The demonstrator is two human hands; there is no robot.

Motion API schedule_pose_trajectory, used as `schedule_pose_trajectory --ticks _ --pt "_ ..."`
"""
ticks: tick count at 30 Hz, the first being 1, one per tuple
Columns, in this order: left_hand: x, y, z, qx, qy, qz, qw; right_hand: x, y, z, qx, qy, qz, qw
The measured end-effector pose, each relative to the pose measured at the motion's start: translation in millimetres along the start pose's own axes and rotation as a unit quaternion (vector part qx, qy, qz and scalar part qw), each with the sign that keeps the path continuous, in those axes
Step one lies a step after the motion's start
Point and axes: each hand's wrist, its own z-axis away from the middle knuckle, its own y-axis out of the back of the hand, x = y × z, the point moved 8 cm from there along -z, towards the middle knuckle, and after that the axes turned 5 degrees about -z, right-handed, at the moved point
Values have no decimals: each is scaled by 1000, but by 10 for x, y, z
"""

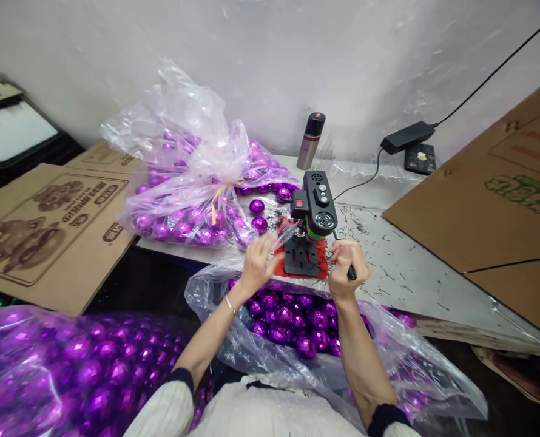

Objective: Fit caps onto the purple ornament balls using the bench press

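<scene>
Right hand (pixel 349 267) wraps tightly round the lever (pixel 352 273) on the right side of the small black machine (pixel 318 203), the landmark here. Left hand (pixel 259 261), thumb apart from half-bent fingers, is just left of the machine's base plate (pixel 300 260); whether it holds anything, I cannot tell.

The machine stands on one red mat (pixel 280 268) close to the bench's (pixel 397 261) front edge. Right of it, the bench gives open room, strewn with dark slivers, until one cardboard panel (pixel 492 206) cuts in. Left of it, a tied bag (pixel 197 212) crowds the space, with two purple balls (pixel 259 224) loose between them. One open bag (pixel 297 315) of balls sits below its front, and a third bag (pixel 83 364) lies farther left; their balls are too many to count. One spray can (pixel 310 142) stands behind it.
</scene>
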Motion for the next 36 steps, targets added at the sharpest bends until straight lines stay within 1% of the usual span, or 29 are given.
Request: schedule_pose_trajectory --ticks 1,2,4,6,8,10,12,13,16,18,20,23,26,28,32,36 --pt "-180 36 -231 24 52 -20 998 -1 -1 0 -3 3 -1 1000" --pt "-345 46 -441 34 96 -44 994 0 0 -1 -5 4 -1 1000" --pt "-600 -27 -767 3 144 -82 986 3 2 2 -12 5 -1 1000" --pt "-755 -121 -928 -42 163 -103 980 9 5 9 -19 3 1 1000" --pt "-807 -186 -946 -75 162 -100 979 12 3 16 -28 5 6 1000" --pt "-759 -203 -878 -79 146 -53 985 11 3 19 -34 9 14 999" --pt "-656 -209 -754 -65 137 45 987 1 3 18 -38 18 19 999" --pt "-597 -230 -674 -61 140 106 983 -6 4 17 -38 24 21 999" --pt "-402 -399 -393 -76 166 261 948 -20 6 13 -39 35 26 998" --pt "-278 -532 -215 -88 181 304 931 -17 8 12 -42 35 35 998" --pt "-196 -641 -81 -94 191 304 928 -13 8 12 -49 35 45 997" --pt "-136 -730 -6 -89 180 265 943 -16 -2 9 -65 37 46 996" --pt "-103 -763 -50 -85 148 211 962 -28 -7 3 -70 37 37 996" --pt "-71 -776 -109 -93 125 185 970 -44 -8 2 -68 41 30 996" --pt "47 -765 -230 -118 69 163 977 -51 -8 8 -66 45 27 996" --pt "115 -732 -255 -126 47 153 979 -38 -6 14 -77 41 30 996"
